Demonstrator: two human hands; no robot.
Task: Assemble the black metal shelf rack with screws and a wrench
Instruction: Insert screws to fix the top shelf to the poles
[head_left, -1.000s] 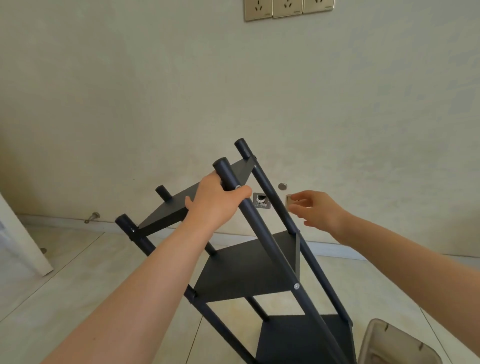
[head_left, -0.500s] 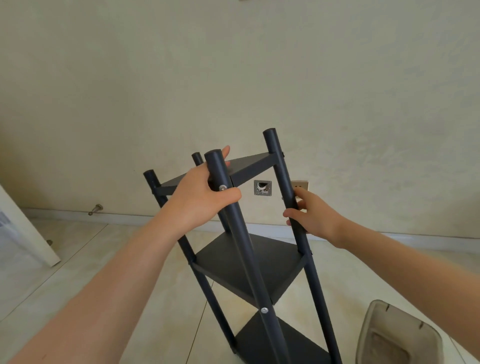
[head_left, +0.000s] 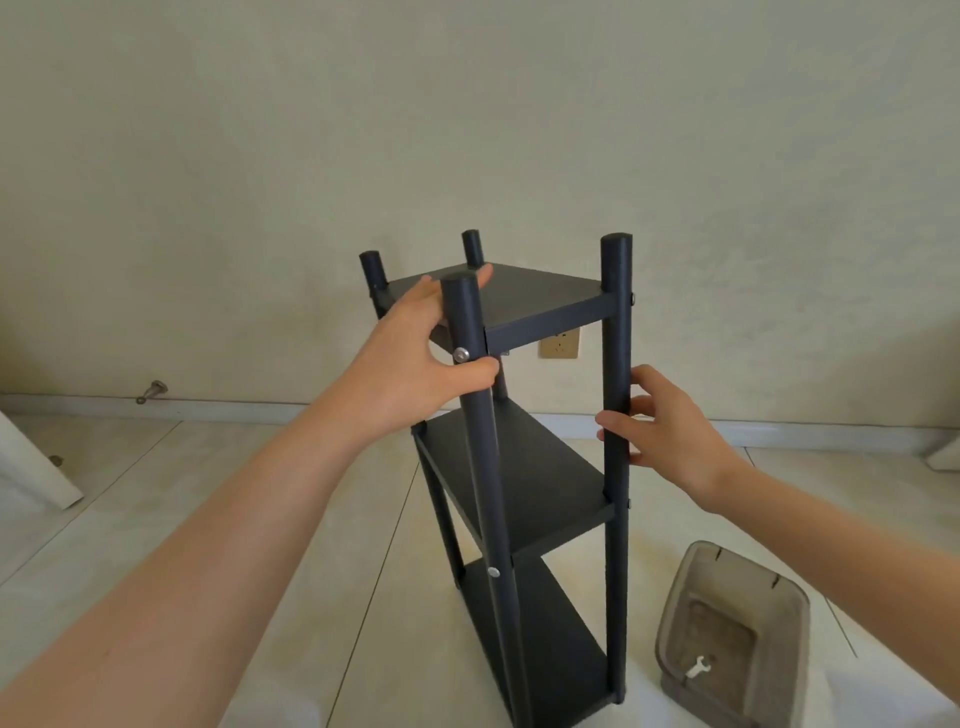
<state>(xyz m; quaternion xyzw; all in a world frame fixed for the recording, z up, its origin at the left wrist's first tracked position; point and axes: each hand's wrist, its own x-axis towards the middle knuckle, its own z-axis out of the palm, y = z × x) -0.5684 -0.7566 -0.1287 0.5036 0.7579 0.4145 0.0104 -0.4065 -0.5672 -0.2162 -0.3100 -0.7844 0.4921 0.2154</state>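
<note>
From the head camera, the black metal three-tier shelf rack (head_left: 524, 462) stands upright on the pale tiled floor (head_left: 156, 519), close to the cream wall, its four round posts rising above the top shelf. The left hand (head_left: 415, 364) is wrapped around the near left post just under the top shelf, thumb pressed below a silver screw head (head_left: 461, 355), fingers reaching over the shelf edge. The right hand (head_left: 670, 421) is not clenched: its fingertips touch the near right post between the top and middle shelves, and whether the thumb closes behind the post cannot be told from this angle.

A translucent grey plastic bin (head_left: 737, 639) sits on the floor just beside the rack's right foot, with a small white wrench (head_left: 696, 667) lying inside it.

The risks are mostly about stability. The rack is tall and narrow, so letting go early, before its feet sit flat, could tip it toward the wall or onto the bin. Any screw left loose could let a post rack sideways under the left hand's pull. Shifting the rack rightward would knock the bin.
</note>
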